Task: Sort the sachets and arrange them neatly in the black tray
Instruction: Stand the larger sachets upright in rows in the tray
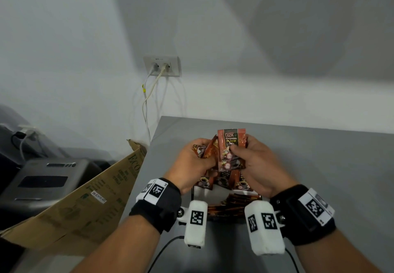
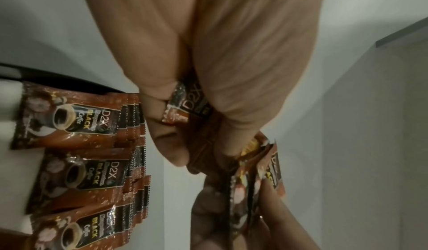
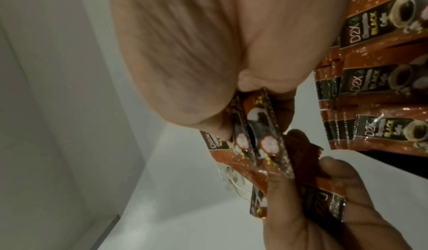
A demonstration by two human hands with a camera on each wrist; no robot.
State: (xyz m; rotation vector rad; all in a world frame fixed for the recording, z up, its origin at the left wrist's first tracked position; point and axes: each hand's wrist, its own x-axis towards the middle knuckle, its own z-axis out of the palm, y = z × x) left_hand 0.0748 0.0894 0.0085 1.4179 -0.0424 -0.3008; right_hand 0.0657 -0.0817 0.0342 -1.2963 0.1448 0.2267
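Note:
Both hands are raised above the grey table, each holding brown D2X black coffee sachets. My right hand (image 1: 245,153) pinches an upright stack of sachets (image 1: 231,144), label facing me; the same stack (image 3: 254,136) shows edge-on in the right wrist view. My left hand (image 1: 196,159) grips a looser bunch of sachets (image 1: 203,150), also seen crumpled in its fingers (image 2: 185,105). Beneath the hands, the black tray (image 1: 193,191) holds overlapping rows of the same sachets (image 2: 76,126), partly hidden by my wrists.
A cardboard box (image 1: 89,198) stands off the table's left edge, a grey machine (image 1: 42,178) beyond it. A wall socket (image 1: 162,66) with white cables is on the wall behind. Bare grey table (image 1: 319,166) lies to the right.

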